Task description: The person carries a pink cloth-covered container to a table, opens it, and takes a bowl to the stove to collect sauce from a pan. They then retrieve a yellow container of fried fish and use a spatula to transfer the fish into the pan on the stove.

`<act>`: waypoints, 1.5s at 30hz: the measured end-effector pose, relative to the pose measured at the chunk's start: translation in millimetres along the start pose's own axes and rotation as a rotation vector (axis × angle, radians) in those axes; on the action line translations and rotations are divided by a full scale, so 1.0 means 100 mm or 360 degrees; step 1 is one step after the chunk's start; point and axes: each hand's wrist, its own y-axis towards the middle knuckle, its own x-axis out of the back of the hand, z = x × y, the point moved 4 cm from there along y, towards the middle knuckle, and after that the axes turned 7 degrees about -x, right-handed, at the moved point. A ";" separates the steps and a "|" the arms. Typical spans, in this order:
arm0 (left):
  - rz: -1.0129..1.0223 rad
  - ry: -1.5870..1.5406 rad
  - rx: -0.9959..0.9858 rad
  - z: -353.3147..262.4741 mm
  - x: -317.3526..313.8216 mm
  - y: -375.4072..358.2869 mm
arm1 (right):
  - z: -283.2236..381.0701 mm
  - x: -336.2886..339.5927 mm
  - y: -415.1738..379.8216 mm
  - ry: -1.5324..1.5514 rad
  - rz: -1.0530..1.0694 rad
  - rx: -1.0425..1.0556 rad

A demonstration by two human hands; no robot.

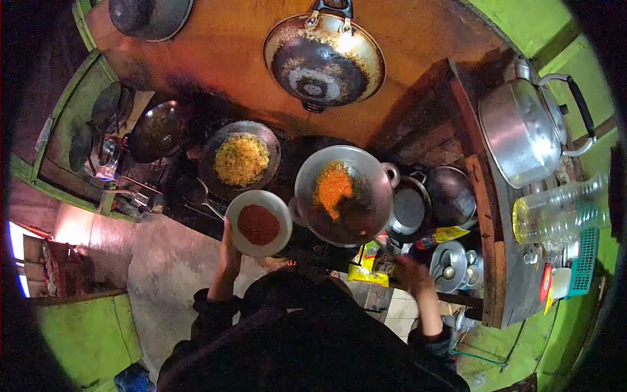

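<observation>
My left hand (228,253) grips a pale bowl (285,215) by its side, close to the front of the stove. Inside the bowl lies a reddish-brown paste or powder (258,225). To its right stands a large wok (366,179) with orange-red sauce (334,186) and a dark patch near its lower middle. My right hand (417,277), smeared by motion, is to the lower right of this wok, beside a yellow packet (369,271); I cannot tell whether it holds anything. Behind the bowl, a smaller pan (209,153) contains yellowish fried food (241,159).
A blackened wok (324,62) hangs on the orange wall. Dark pans (408,206) stand right of the stove. Farther right, a shelf (516,281) carries a large kettle (519,130) and a bottle of oil (555,212). Metal bowls with a ladle (449,266) sit below.
</observation>
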 end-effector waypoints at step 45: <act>0.0558 -0.0479 0.0070 0.76 -1.49 1.03 | 0.16 -0.41 -0.82 0.0143 -0.1057 0.0149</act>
